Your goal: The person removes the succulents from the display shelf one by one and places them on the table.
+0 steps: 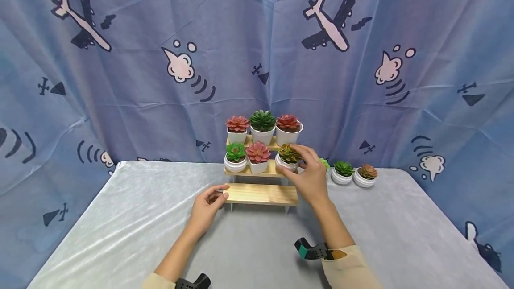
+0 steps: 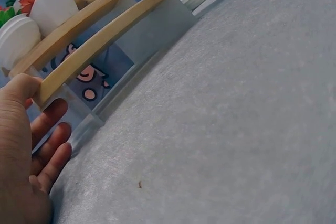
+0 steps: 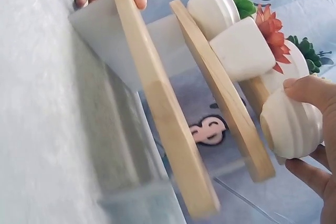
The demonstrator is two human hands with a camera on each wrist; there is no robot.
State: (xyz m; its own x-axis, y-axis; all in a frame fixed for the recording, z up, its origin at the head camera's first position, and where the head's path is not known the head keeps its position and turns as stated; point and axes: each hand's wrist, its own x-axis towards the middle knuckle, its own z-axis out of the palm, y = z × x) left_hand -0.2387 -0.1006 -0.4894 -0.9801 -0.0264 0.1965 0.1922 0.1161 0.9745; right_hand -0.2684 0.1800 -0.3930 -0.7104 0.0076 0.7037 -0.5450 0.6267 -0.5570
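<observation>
My right hand (image 1: 314,181) pinches a white ribbed pot (image 3: 290,124) with a yellow-green succulent (image 1: 288,153), at the right end of the middle step of a three-step wooden plant stand (image 1: 261,194). Whether the pot bears on the board, I cannot tell. My left hand (image 1: 205,208) grips the left end of the lowest board, thumb on top and fingers beneath in the left wrist view. Left of the held pot on the middle step stand a pink succulent (image 1: 258,151) and a green one (image 1: 235,151).
The top step bears a red succulent (image 1: 238,124), a dark green one (image 1: 263,121) and another red one (image 1: 288,122). On the white cloth to the right stand a green potted succulent (image 1: 342,173) and an orange-brown one (image 1: 366,175), with a light green one partly hidden behind my right hand. A blue printed curtain (image 1: 241,57) hangs behind.
</observation>
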